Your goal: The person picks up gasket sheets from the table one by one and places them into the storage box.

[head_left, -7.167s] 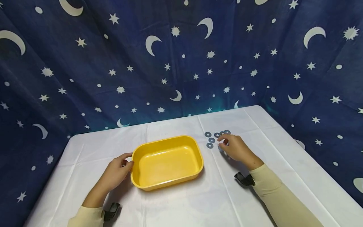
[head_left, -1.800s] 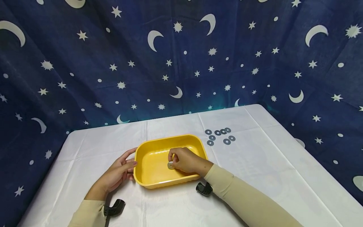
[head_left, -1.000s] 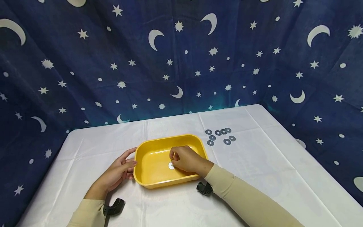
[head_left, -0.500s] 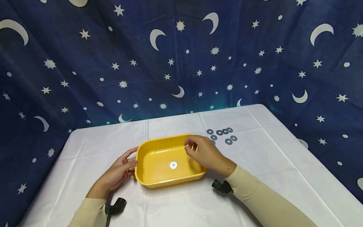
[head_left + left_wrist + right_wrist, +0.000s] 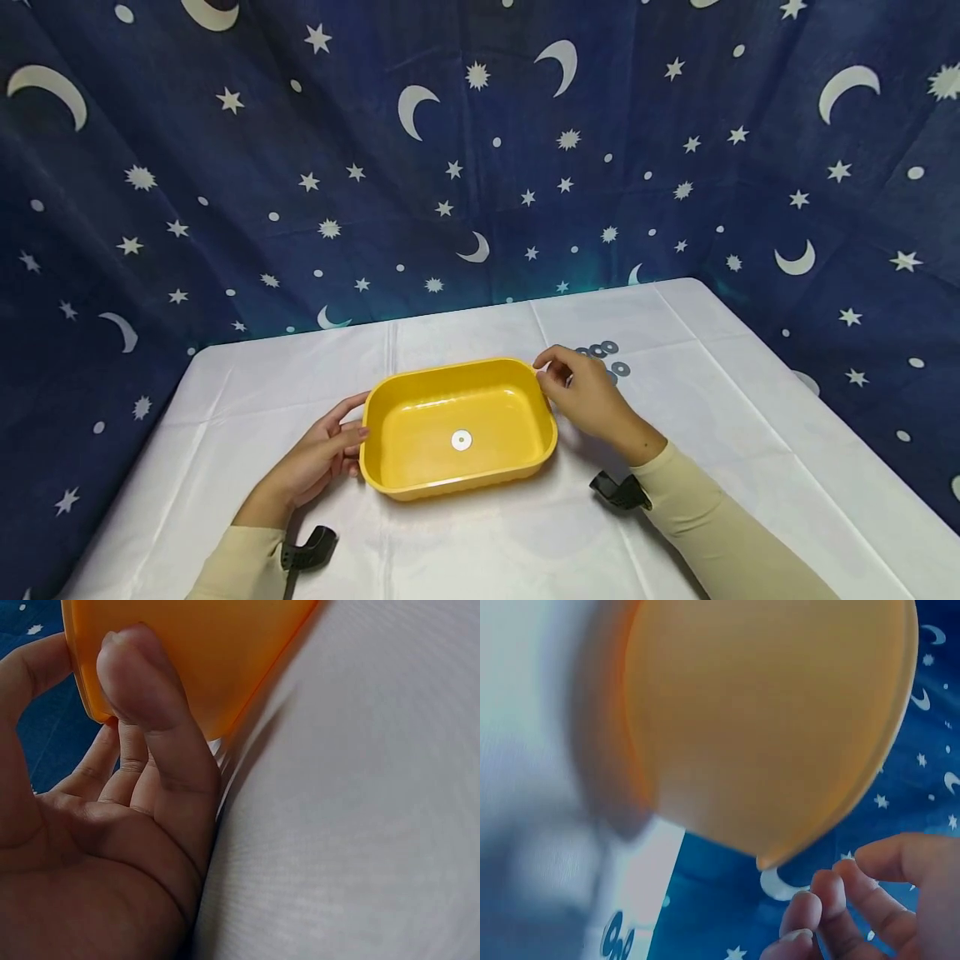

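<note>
In the head view, a yellow plastic tray (image 5: 450, 483) stands on the table. My left hand (image 5: 318, 458) holds its left end, thumb at the rim; the left wrist view shows the thumb (image 5: 142, 682) in front of the orange-looking wall and other fingers round the edge. One flat washer (image 5: 461, 440) lies on the tray's floor and looks white there. Beside the right rim is my right hand (image 5: 592, 400), fingers loosely bent and nothing held. Several grey washers (image 5: 620, 368) lie just beyond it, some hidden behind the hand.
A white cloth covers the table (image 5: 480, 550). Dark blue curtains (image 5: 337, 150) with moons and stars hang behind and at the sides. Each wrist wears a black camera mount (image 5: 618, 492).
My right hand pinched a washer over the tray, set it down inside and let go. It then moved right and out past the rim. The left hand stays at the tray's left end.
</note>
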`<act>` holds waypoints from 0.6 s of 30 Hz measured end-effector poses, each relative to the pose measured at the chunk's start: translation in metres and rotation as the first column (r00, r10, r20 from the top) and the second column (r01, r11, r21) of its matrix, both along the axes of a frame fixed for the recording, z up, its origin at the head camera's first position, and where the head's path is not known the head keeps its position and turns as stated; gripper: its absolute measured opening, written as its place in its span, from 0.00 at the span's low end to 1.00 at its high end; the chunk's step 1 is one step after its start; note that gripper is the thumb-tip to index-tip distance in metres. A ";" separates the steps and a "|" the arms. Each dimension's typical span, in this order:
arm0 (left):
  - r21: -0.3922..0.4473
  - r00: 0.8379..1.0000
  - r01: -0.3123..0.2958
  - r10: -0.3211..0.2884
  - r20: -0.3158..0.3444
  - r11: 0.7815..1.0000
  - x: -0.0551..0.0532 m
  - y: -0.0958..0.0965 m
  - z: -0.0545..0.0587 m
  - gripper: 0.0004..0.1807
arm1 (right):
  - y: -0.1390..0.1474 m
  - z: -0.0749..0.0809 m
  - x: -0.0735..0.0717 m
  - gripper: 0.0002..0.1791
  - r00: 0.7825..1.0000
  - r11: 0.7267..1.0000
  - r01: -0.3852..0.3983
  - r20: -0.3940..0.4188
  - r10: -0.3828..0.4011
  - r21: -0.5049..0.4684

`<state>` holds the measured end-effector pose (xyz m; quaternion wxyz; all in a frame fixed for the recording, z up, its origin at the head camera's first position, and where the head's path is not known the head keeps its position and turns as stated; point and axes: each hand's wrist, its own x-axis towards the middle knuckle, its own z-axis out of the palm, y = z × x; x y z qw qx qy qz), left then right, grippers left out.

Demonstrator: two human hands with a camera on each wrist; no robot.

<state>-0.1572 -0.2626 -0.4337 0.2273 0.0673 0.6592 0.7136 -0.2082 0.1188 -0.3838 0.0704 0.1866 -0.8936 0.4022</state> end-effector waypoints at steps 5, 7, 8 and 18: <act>-0.023 0.999 -0.025 0.026 0.024 0.999 0.001 0.001 -0.001 0.32 | 0.011 -0.002 -0.007 0.06 1.000 1.000 0.025 -0.013 -0.025 0.005; -0.036 0.999 -0.037 0.038 0.034 0.999 0.001 0.001 -0.001 0.32 | 0.015 -0.004 -0.010 0.06 0.999 0.999 0.038 -0.006 -0.038 0.018; -0.041 0.999 -0.039 0.040 0.035 0.998 0.001 0.001 0.000 0.32 | 0.017 -0.005 -0.012 0.06 0.999 0.999 0.047 -0.002 -0.047 0.026; -0.005 1.000 0.000 0.000 0.010 1.000 0.001 0.001 0.002 0.32 | 0.034 -0.019 -0.027 0.09 0.992 0.991 0.058 0.106 -0.071 0.117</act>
